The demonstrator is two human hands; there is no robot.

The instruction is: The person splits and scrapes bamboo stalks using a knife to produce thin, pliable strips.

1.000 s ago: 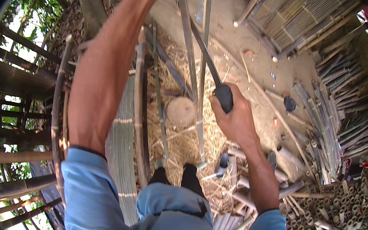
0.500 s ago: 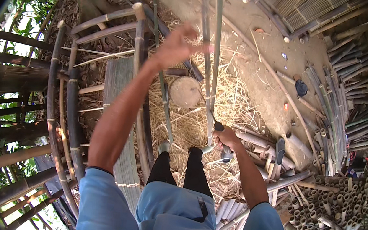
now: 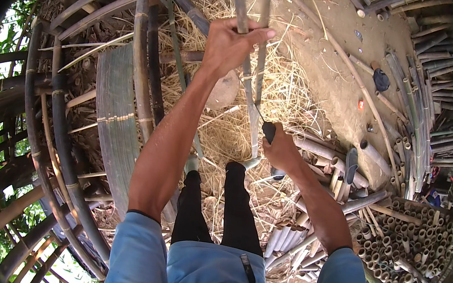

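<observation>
Upright in front of me stands a long bamboo strip [image 3: 249, 82], its lower end by my foot [image 3: 250, 162]. Beside it runs a second greenish bamboo length [image 3: 265, 10]; the two come close together near the knife. My left hand [image 3: 229, 47] is closed on the first strip, its thumb reaching across toward the second. My right hand [image 3: 282, 149], lower down, is wrapped round the dark handle of a knife [image 3: 268, 129]. The thin blade points up and left and meets the strip, though its exact contact is too small to tell.
A round chopping block [image 3: 223, 90] stands amid straw-like shavings [image 3: 286, 89]. Left are a bamboo frame [image 3: 141, 46] and a slatted panel [image 3: 115, 105]. Cut bamboo tubes [image 3: 403, 242] and poles [image 3: 409, 124] lie at right, with a sandal [image 3: 351, 165] nearer.
My left hand, blurred and spread before, has closed on the bamboo strip. My right hand with the knife has moved a little up. The view has shifted slightly.
</observation>
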